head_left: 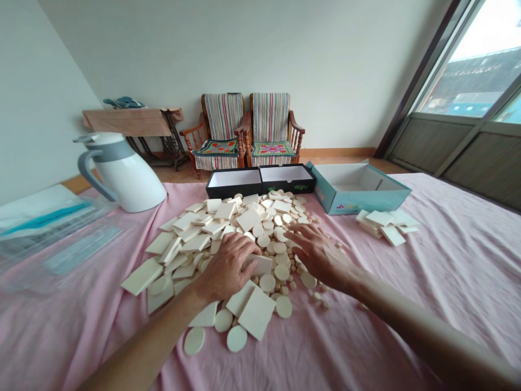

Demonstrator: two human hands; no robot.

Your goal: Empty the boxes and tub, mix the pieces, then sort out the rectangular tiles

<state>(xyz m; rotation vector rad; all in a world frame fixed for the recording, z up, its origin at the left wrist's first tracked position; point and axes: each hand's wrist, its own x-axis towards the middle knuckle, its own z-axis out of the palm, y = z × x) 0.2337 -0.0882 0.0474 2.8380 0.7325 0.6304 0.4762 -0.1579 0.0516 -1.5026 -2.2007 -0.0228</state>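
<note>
A broad heap of pale wooden pieces, square tiles (249, 219), round discs (264, 240) and small wooden bits (317, 296), lies in front of me. My left hand (233, 259) is over the middle of the heap, thumb and fingers closed on the left edge of a rectangular wooden tile (262, 265). My right hand (319, 254) rests palm down at the heap's right side, its fingers stretched out and apart among discs and small bits. It grips nothing that I can see.
Behind the heap stand two black boxes (287, 187) and a light-blue box (368, 205). A small pile of tiles (393, 234) lies right. On the left are a white jug (132, 182) and clear plastic packaging (81, 250). Pink cloth (427, 260) covers the surface; two chairs (271, 117) stand beyond.
</note>
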